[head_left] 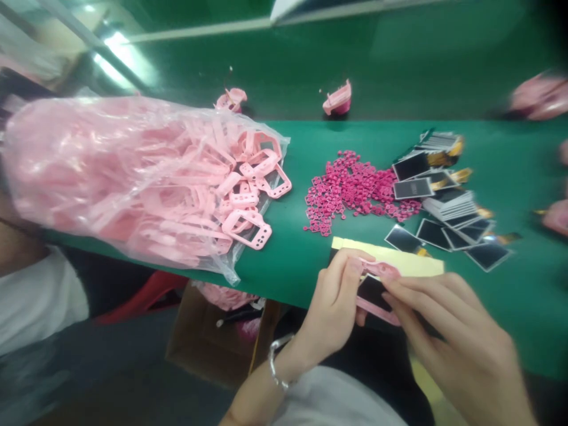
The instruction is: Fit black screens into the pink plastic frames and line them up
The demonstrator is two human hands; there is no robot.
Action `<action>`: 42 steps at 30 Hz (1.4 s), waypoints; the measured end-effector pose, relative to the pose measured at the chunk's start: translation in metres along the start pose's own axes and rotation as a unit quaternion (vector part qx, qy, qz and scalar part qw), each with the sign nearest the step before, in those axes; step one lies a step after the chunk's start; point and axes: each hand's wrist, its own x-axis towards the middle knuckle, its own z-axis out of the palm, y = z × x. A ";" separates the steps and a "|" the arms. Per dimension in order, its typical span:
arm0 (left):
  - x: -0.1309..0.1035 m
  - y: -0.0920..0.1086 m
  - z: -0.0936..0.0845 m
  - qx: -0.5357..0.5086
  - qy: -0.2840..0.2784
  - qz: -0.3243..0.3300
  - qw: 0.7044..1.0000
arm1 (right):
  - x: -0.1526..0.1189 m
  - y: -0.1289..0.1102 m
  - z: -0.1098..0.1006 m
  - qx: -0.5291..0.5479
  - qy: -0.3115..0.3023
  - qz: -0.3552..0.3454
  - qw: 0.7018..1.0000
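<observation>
My left hand [335, 302] is closed around the left end of a pink plastic frame [378, 312], with a silver bracelet at the wrist. A dark display panel [371, 291] lies in the frame's opening. My right hand [448, 325] pinches at the right side of the same frame, with its fingertips over the panel's edge. Beyond the hands is a yellow sheet [399, 258]. Loose display panels [412, 188] with orange ribbon cables are piled past it, some stacked. Beside them is a heap of small magenta pieces [355, 183].
A clear plastic bag [110, 177] full of pink frames [248, 228] opens toward the middle of the green table [284, 266]. Pink parts [339, 99] stand at the far side. Below the table edge is a cardboard box [208, 343]. Another person's sleeve [39, 302] shows at left.
</observation>
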 end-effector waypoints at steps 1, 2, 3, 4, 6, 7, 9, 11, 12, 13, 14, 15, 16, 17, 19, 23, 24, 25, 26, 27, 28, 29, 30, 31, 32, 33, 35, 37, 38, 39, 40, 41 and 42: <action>0.001 -0.001 0.001 -0.003 0.007 -0.005 1.000 | -0.001 0.003 0.002 -0.027 0.005 -0.009 1.000; 0.002 -0.002 0.003 -0.004 0.017 -0.009 1.000 | -0.001 0.006 0.005 -0.050 0.014 -0.015 0.999; 0.003 -0.002 0.004 -0.004 0.029 -0.012 0.999 | -0.002 0.007 0.008 -0.059 0.030 -0.011 0.998; 0.003 -0.003 0.005 -0.004 0.044 -0.011 0.999 | -0.002 0.008 0.011 -0.049 0.054 0.010 0.997; 0.003 -0.004 0.007 -0.011 0.074 0.004 0.997 | -0.003 0.003 0.018 0.033 0.091 0.114 0.989; 0.003 -0.005 0.008 -0.014 0.083 0.019 0.996 | -0.003 -0.002 0.021 0.095 0.099 0.180 0.974; 0.001 -0.006 0.010 -0.015 0.097 0.058 0.993 | 0.000 -0.015 0.027 0.211 0.075 0.308 0.925; -0.002 -0.007 0.011 -0.008 0.100 0.097 0.990 | 0.004 -0.029 0.030 0.278 0.035 0.402 0.872; -0.004 -0.008 0.011 -0.007 0.103 0.115 0.988 | 0.006 -0.035 0.030 0.294 0.026 0.433 0.851; -0.005 -0.009 0.011 -0.007 0.105 0.130 0.986 | 0.009 -0.041 0.030 0.306 0.025 0.456 0.835; -0.007 -0.009 0.010 -0.007 0.105 0.140 0.985 | 0.011 -0.044 0.029 0.318 0.027 0.470 0.823; -0.008 -0.010 0.007 -0.007 0.101 0.141 0.985 | 0.013 -0.047 0.028 0.334 0.028 0.476 0.813; -0.008 -0.010 0.005 -0.008 0.095 0.132 0.987 | 0.014 -0.048 0.028 0.353 0.026 0.479 0.803; -0.009 -0.010 0.001 -0.010 0.085 0.115 0.990 | 0.015 -0.047 0.027 0.373 0.019 0.480 0.794; -0.010 -0.009 -0.006 -0.011 0.068 0.078 0.995 | 0.018 -0.045 0.027 0.408 0.001 0.477 0.778; -0.011 -0.010 -0.016 0.004 0.093 0.090 0.992 | 0.022 -0.043 0.032 0.419 -0.019 0.457 0.785; -0.012 -0.010 -0.017 0.009 0.106 0.096 0.990 | 0.023 -0.044 0.033 0.413 -0.019 0.453 0.790; -0.013 -0.011 -0.017 0.014 0.115 0.100 0.988 | 0.023 -0.045 0.034 0.407 -0.019 0.451 0.794; -0.013 -0.011 -0.016 0.019 0.123 0.104 0.987 | 0.023 -0.046 0.034 0.399 -0.019 0.450 0.798; -0.014 -0.011 -0.015 0.026 0.130 0.111 0.985 | 0.023 -0.046 0.034 0.392 -0.020 0.449 0.802; -0.015 -0.011 -0.014 0.033 0.135 0.120 0.983 | 0.022 -0.047 0.034 0.386 -0.022 0.449 0.806; -0.015 -0.011 -0.013 0.041 0.141 0.133 0.980 | 0.022 -0.047 0.034 0.381 -0.022 0.449 0.808; -0.016 -0.010 -0.012 0.049 0.147 0.146 0.977 | 0.021 -0.046 0.033 0.378 -0.023 0.449 0.809; -0.016 -0.010 -0.012 0.055 0.155 0.158 0.974 | 0.021 -0.045 0.032 0.378 -0.025 0.449 0.809; -0.017 -0.010 -0.011 0.058 0.162 0.168 0.971 | 0.020 -0.044 0.032 0.382 -0.030 0.449 0.807; -0.018 -0.009 -0.011 0.060 0.169 0.174 0.968 | 0.020 -0.043 0.032 0.390 -0.038 0.447 0.804; -0.019 -0.008 -0.010 0.062 0.182 0.179 0.965 | 0.020 -0.041 0.035 0.413 -0.057 0.433 0.799; -0.020 -0.007 -0.008 0.058 0.191 0.173 0.964 | 0.020 -0.041 0.041 0.424 -0.038 0.418 0.803; -0.020 -0.006 -0.006 0.053 0.195 0.168 0.965 | 0.021 -0.042 0.044 0.422 -0.012 0.412 0.808; -0.020 -0.005 -0.005 0.050 0.196 0.164 0.966 | 0.021 -0.043 0.048 0.416 0.021 0.411 0.811; -0.021 -0.005 -0.003 0.047 0.197 0.160 0.966 | 0.021 -0.045 0.052 0.409 0.054 0.411 0.813; -0.021 -0.005 -0.001 0.048 0.198 0.160 0.966 | 0.021 -0.047 0.055 0.407 0.081 0.409 0.813; -0.021 -0.005 0.000 0.050 0.198 0.162 0.965 | 0.020 -0.049 0.058 0.408 0.096 0.404 0.813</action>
